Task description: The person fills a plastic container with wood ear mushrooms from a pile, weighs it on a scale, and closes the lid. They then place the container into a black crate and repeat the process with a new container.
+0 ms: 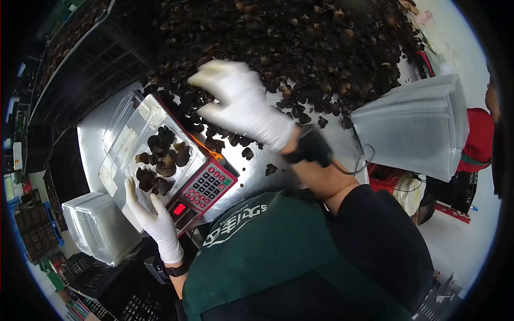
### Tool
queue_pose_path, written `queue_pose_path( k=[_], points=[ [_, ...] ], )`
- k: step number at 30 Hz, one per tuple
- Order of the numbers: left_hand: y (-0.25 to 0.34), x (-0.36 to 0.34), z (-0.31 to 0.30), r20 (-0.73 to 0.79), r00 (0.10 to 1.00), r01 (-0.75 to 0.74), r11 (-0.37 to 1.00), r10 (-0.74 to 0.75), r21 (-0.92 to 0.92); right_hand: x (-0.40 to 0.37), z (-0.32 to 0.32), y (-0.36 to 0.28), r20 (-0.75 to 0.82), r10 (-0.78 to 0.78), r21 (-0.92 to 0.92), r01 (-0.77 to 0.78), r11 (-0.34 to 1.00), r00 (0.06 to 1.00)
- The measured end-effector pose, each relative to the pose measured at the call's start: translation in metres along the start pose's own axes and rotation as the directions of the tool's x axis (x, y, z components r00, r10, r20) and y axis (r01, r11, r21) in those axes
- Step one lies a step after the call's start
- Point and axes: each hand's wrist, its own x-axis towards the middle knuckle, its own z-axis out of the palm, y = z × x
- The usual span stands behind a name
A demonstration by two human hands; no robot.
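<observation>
A clear plastic tray point(184, 145) with several dark wood ear mushrooms point(166, 163) in it rests on a red digital scale point(231, 182). My left hand point(152, 216), in a white glove, is at the tray's near corner, thumb and fingers apart, fingertips right at its edge. My right hand point(235, 99), gloved too and blurred by motion, hangs over the near side of a large heap of wood ear mushrooms point(321, 48). Its thumb and fingers are spread, with nothing visible between them. The scale's red display reads 0.00.
Nested clear plastic trays point(412, 125) stand at the right, and another stack point(99, 227) at the lower left. A black crate point(99, 69) is at the upper left. Loose mushroom pieces point(271, 169) lie on the metal table point(251, 184). An orange-handled tool point(209, 148) sits beside the scale.
</observation>
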Motion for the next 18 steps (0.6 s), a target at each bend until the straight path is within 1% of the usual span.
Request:
queue_pose_path(
  k=[1, 2, 3, 4, 5, 6, 7, 8, 9, 10, 13, 14, 16, 17, 18],
  points=[
    [0.000, 0.000, 0.001, -0.013, 1.000, -0.005, 1.000, 0.005, -0.022, -0.015, -0.018, 0.033, -0.138, 0.011, -0.168, -0.034, 0.985, 0.990],
    [0.000, -0.001, 0.002, -0.027, 1.000, -0.009, 0.999, 0.008, -0.045, -0.034, -0.034, 0.065, -0.171, 0.141, -0.299, -0.188, 0.935, 0.975],
    [0.000, -0.001, 0.004, -0.042, 0.999, -0.013, 0.998, 0.010, -0.069, -0.060, -0.051, 0.091, -0.228, 0.191, -0.428, -0.274, 0.861, 0.955],
    [0.000, -0.002, 0.004, -0.043, 0.999, -0.020, 0.999, 0.018, -0.037, -0.086, -0.064, 0.115, -0.233, 0.315, -0.531, -0.391, 0.752, 0.920],
    [0.001, -0.001, 0.004, -0.044, 0.999, -0.028, 1.000, 0.027, -0.005, -0.114, -0.073, 0.132, -0.219, 0.417, -0.540, -0.466, 0.701, 0.882],
    [0.000, -0.001, 0.003, -0.045, 0.998, -0.036, 0.999, 0.037, 0.028, -0.134, -0.078, 0.142, -0.171, 0.525, -0.527, -0.527, 0.667, 0.834],
    [-0.001, -0.001, 0.004, -0.064, 0.997, -0.050, 0.998, 0.053, 0.047, -0.145, -0.075, 0.147, -0.134, 0.477, -0.529, -0.470, 0.707, 0.868],
    [-0.001, -0.001, 0.004, -0.051, 0.997, -0.056, 0.996, 0.060, 0.073, -0.154, -0.073, 0.152, -0.096, 0.430, -0.527, -0.413, 0.743, 0.898],
    [0.000, -0.001, 0.003, -0.037, 0.997, -0.063, 0.993, 0.067, 0.102, -0.153, -0.068, 0.152, -0.113, 0.398, -0.541, -0.392, 0.744, 0.911],
    [0.001, 0.000, 0.002, -0.022, 0.997, -0.072, 0.989, 0.075, 0.131, -0.145, -0.067, 0.154, -0.133, 0.355, -0.459, -0.375, 0.805, 0.925],
    [0.002, 0.003, -0.001, 0.045, 0.994, -0.103, 0.982, 0.097, 0.159, -0.108, -0.058, 0.164, -0.113, 0.269, -0.360, -0.292, 0.886, 0.956],
    [0.004, 0.004, -0.003, 0.055, 0.994, -0.100, 0.979, 0.091, 0.179, -0.095, -0.055, 0.166, -0.096, 0.335, -0.393, -0.345, 0.852, 0.937],
    [0.002, 0.003, 0.003, -0.012, 0.997, -0.070, 0.997, 0.070, 0.031, -0.079, -0.049, 0.179, -0.088, 0.332, -0.448, -0.335, 0.829, 0.939],
    [0.006, 0.002, -0.003, 0.040, 0.997, -0.074, 0.970, 0.067, 0.230, -0.073, -0.047, 0.182, -0.032, 0.342, -0.481, -0.315, 0.818, 0.939],
    [-0.005, 0.000, 0.000, -0.006, 0.995, -0.095, 0.979, 0.097, 0.178, -0.066, -0.046, 0.182, 0.033, 0.361, -0.516, -0.293, 0.805, 0.932]
  ],
)
